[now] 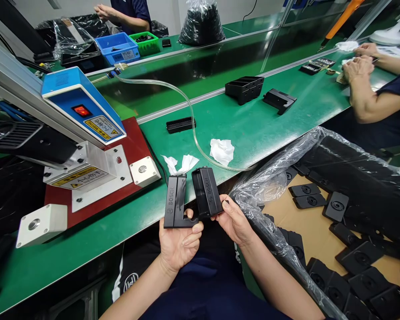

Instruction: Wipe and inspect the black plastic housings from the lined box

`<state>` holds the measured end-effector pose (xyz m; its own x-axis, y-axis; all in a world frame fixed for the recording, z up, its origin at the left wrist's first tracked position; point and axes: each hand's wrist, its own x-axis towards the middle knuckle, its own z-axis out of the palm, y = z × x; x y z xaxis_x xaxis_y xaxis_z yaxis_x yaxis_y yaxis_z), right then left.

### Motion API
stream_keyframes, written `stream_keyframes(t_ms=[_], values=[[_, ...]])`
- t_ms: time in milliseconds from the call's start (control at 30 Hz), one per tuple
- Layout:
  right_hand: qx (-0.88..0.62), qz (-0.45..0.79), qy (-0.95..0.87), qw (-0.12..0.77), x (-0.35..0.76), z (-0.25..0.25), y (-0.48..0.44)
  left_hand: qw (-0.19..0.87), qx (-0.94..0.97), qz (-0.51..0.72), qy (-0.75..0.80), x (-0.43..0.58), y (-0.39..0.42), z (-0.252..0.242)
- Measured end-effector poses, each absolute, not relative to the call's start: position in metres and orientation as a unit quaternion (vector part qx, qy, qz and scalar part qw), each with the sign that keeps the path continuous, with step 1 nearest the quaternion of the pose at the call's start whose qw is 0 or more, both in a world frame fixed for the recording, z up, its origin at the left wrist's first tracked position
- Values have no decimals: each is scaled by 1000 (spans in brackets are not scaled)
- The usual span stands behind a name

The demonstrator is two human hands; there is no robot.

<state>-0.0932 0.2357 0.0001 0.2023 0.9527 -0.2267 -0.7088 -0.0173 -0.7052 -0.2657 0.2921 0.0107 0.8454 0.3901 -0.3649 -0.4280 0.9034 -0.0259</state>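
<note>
My left hand (180, 242) grips an L-shaped black Bosch part (176, 202), its lettering facing up, with fingers curled round its lower end. Beside it, a hollow black Bosch housing (207, 192) leans slightly to the left, pinched at its lower right corner by my right hand (234, 220). The two parts are close together above the front edge of the green table (153, 222). A crumpled white tissue (222, 151) and another white tissue (183, 164) lie just behind them.
At left stands a blue-topped press (83, 106) with two white button boxes. A clear hose (190, 106) crosses the table. Black parts (245, 89) lie farther back. A plastic-lined box (280, 209) of black pieces sits at right. Two other people work nearby.
</note>
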Motion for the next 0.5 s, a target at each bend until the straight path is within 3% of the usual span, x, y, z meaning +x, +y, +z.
stream_keyframes(t_ms=[500], values=[[-347,609,-166,693,-93,-2,236,961,-30,213,171,-265,293,7]])
